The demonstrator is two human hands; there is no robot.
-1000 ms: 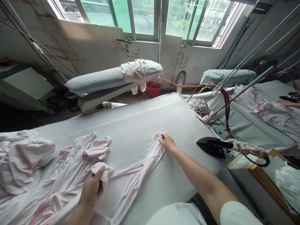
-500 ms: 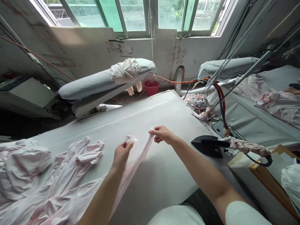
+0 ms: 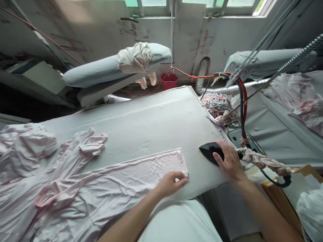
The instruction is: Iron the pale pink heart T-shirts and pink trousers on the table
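Pale pink garment [image 3: 131, 176] on the padded board [image 3: 151, 121]: its long panel now lies spread out across the near side, its straight hemmed end toward the right. Half a second ago that end was raised above the board between both hands, and the cloth hung as a narrow, slanting strip. Now it is broad and mostly flat, with small creases near the hem and deeper folds farther left, where it runs into crumpled cloth.

The left hand [image 3: 172, 183] has come down to the near corner of the hem, touching the cloth, fingers curled and thumb close to the forefinger; whether they pinch the fabric I cannot tell. The right hand [image 3: 228, 159] has left the garment and is now over the handle of the black iron [image 3: 208, 152], thumb apart from the fingers and along the near side. The hand is blurred, so I cannot tell whether it is closed on the handle. The iron itself remains at the board's right end, pointing left, just beside the hem but apart from it.

The rumpled pink heap [image 3: 27, 143] at far left looks unchanged. The windows [image 3: 153, 3] show only their lower strip now, the view having tipped downward.
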